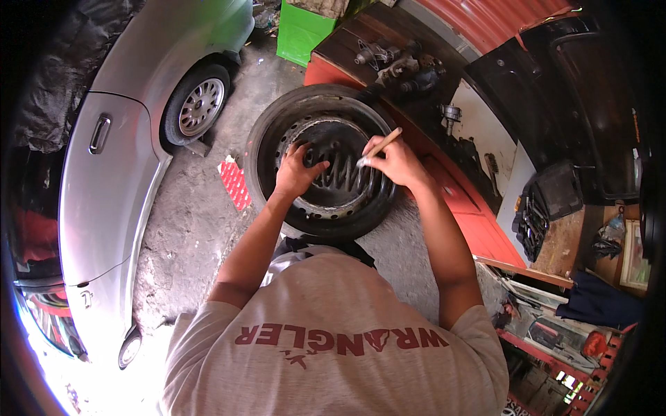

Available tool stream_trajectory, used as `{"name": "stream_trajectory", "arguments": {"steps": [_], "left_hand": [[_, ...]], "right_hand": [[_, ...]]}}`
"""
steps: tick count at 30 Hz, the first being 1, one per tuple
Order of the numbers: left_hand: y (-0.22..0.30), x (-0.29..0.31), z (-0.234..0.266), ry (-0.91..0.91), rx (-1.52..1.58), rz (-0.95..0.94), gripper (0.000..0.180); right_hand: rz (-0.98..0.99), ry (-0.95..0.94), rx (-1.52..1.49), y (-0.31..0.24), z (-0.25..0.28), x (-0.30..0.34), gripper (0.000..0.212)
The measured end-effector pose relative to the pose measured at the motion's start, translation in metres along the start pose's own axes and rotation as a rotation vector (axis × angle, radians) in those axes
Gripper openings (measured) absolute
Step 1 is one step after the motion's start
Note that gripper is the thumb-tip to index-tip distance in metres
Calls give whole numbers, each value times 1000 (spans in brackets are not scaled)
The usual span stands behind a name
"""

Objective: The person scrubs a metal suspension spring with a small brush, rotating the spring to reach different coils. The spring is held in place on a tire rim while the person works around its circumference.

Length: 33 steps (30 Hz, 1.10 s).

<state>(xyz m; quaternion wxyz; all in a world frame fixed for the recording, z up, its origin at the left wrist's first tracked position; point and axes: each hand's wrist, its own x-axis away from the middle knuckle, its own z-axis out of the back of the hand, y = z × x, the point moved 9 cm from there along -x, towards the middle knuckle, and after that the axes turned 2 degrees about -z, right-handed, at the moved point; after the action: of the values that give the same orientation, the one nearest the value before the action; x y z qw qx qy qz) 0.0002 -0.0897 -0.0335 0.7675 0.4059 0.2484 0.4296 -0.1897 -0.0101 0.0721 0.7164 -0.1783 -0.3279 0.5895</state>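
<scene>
A dark coil spring (pixel 343 173) lies on its side across a steel wheel with a black tire (pixel 270 114), which lies flat in front of me. My left hand (pixel 294 173) curls its thumb and fingers around the spring's left end. In my right hand (pixel 397 163) is a paintbrush (pixel 386 141), its wooden handle angled up to the right. The brush's pale tip points down at the right part of the spring; whether it touches the coils is hard to make out.
To the left stands a silver car (pixel 104 194). A red-and-white packet (pixel 235 184) lies on the concrete floor beside the tire. On the right, a red-sided workbench (pixel 461 208) carries greasy metal parts (pixel 399 66) and a tray of tools (pixel 533 218). Behind is a green box (pixel 302 33).
</scene>
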Motion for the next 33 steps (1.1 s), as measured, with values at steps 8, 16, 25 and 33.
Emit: {"name": "stream_trajectory", "arguments": {"steps": [8,16,25,33], "left_hand": [[0,1,1,9,-1,22,73],[-5,-1,0,8,9,14,72],[-4,-1,0,-44,41,23,78],[-5,-3,0,-37,48,26,79]], "right_hand": [[89,93,131,-8,10,-3,17],[40,-41,43,-6,9,-14,17],[-23,-153,131,6,-6,-45,18],[-137,-91,278,12,4,-52,20]]}}
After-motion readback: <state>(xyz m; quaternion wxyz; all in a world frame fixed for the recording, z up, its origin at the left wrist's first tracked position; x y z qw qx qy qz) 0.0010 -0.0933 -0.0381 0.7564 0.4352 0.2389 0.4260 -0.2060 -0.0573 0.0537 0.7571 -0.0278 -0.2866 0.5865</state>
